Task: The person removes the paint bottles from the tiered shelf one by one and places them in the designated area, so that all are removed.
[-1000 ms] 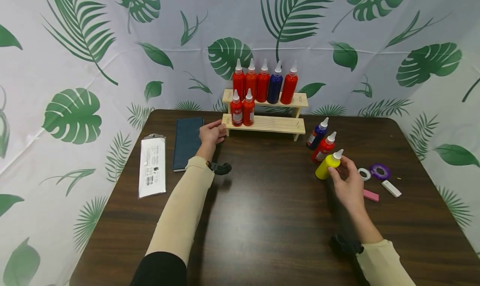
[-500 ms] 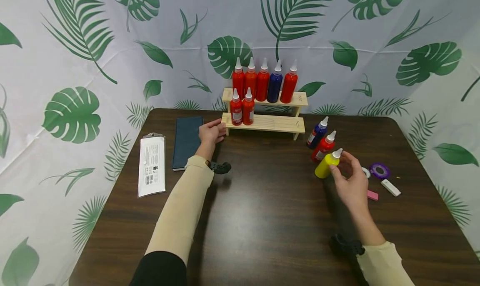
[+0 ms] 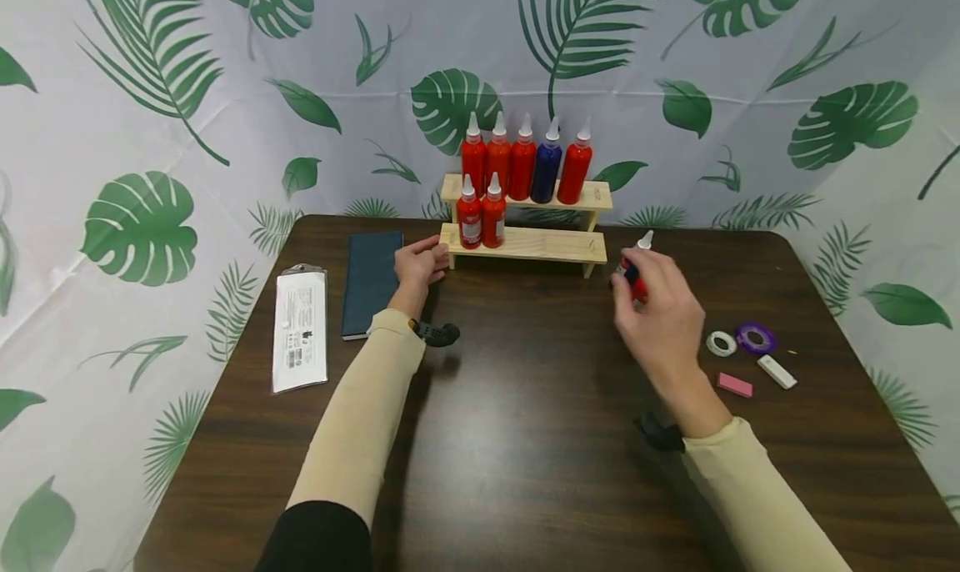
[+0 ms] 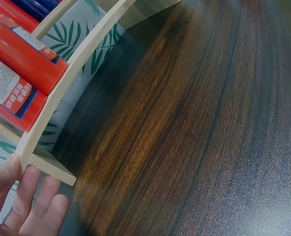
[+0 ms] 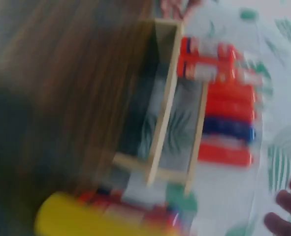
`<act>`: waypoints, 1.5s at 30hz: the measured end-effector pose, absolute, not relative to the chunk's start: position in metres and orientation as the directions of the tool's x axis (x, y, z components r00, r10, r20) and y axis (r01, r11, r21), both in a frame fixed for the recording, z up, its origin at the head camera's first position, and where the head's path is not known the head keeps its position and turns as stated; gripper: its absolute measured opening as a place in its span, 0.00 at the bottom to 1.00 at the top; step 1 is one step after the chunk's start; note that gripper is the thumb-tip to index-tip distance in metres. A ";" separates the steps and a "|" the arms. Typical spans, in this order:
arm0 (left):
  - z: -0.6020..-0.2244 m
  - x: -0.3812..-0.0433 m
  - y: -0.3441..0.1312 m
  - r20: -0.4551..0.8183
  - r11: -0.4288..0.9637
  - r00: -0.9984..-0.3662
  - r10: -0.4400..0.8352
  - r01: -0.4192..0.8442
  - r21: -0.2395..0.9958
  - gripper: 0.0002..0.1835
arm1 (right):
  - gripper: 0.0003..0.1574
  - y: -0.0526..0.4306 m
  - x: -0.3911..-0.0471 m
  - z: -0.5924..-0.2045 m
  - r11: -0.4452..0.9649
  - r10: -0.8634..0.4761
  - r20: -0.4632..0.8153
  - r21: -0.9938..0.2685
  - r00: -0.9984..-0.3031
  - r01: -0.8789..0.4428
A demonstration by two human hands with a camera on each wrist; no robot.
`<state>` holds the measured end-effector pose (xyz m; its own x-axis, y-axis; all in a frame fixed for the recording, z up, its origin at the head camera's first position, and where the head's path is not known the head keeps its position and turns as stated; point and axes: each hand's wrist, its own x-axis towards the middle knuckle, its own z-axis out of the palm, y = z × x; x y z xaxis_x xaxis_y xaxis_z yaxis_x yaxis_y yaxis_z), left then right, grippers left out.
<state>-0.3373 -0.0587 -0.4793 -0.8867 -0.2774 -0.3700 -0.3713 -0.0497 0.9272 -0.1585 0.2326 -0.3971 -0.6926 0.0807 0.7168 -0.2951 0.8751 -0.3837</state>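
Observation:
My left hand (image 3: 421,265) holds the left end of the lower step of a wooden two-step rack (image 3: 555,245), thumb above and fingers beneath in the left wrist view. Red squeeze bottles (image 3: 470,220) with pointed white caps stand on both steps, with a dark blue bottle (image 3: 547,172) on the upper one. My right hand (image 3: 663,318) hovers over the bottles right of the rack, fingers loosely bent and apart. It partly covers a red bottle (image 3: 640,291) and another blue bottle (image 3: 624,267). A yellow bottle (image 5: 86,219) shows in the blurred right wrist view, away from the fingers.
A dark blue notebook (image 3: 371,282) and a white packaged item (image 3: 300,330) lie at left. On the right are a white tape roll (image 3: 722,343), a purple tape roll (image 3: 755,338), a pink eraser (image 3: 735,384) and a white block (image 3: 777,372). A leaf-print cloth hangs behind the table.
My right hand has let go of the yellow bottle and moved up and left over the bottles, hiding the yellow one in the head view. My left hand stays at the rack.

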 end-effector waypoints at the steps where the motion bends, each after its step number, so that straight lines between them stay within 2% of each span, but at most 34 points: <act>1: -0.479 -0.337 -0.059 -0.370 -0.052 -0.886 -0.279 -0.371 0.927 0.14 | 0.23 0.223 -0.168 -0.397 0.880 0.034 0.697 -0.361 -0.717 -0.308; 4: -0.477 -0.337 -0.060 -0.370 -0.061 -0.886 -0.280 -0.368 0.928 0.14 | 0.26 0.197 -0.200 -0.401 0.875 -0.063 0.581 -0.360 -0.812 -0.325; 8: -0.477 -0.337 -0.060 -0.363 -0.054 -0.892 -0.271 -0.362 0.930 0.15 | 0.31 0.169 -0.247 -0.407 0.806 -0.092 0.404 -0.506 -0.910 -0.306; 13: -0.478 -0.336 -0.059 -0.351 -0.041 -0.898 -0.266 -0.353 0.935 0.15 | 0.35 0.144 -0.292 -0.410 0.704 -0.036 0.292 -0.672 -0.956 -0.232; 18: -0.477 -0.337 -0.059 -0.347 -0.039 -0.898 -0.269 -0.350 0.936 0.14 | 0.38 0.127 -0.313 -0.411 0.720 0.034 0.197 -0.684 -0.980 -0.113; 23: -0.476 -0.337 -0.060 -0.347 -0.038 -0.897 -0.275 -0.350 0.936 0.14 | 0.38 0.115 -0.318 -0.414 0.713 0.074 0.171 -0.698 -0.982 -0.068; 28: -0.477 -0.337 -0.060 -0.348 -0.026 -0.896 -0.274 -0.355 0.934 0.14 | 0.32 0.112 -0.318 -0.415 0.672 0.125 0.171 -0.740 -0.977 -0.043; 35: -0.479 -0.338 -0.061 -0.346 -0.022 -0.895 -0.281 -0.355 0.935 0.14 | 0.30 0.120 -0.314 -0.416 0.635 0.124 0.170 -0.771 -0.978 -0.054; 45: -0.482 -0.341 -0.060 -0.360 -0.019 -0.889 -0.284 -0.370 0.929 0.14 | 0.30 0.145 -0.281 -0.418 0.640 0.104 0.228 -0.760 -0.968 -0.110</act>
<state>-0.3406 -0.0599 -0.4816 -0.8887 -0.2841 -0.3599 -0.3702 -0.0188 0.9288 -0.2810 0.1448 -0.4183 -0.9681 0.1039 0.2280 -0.1104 0.6401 -0.7604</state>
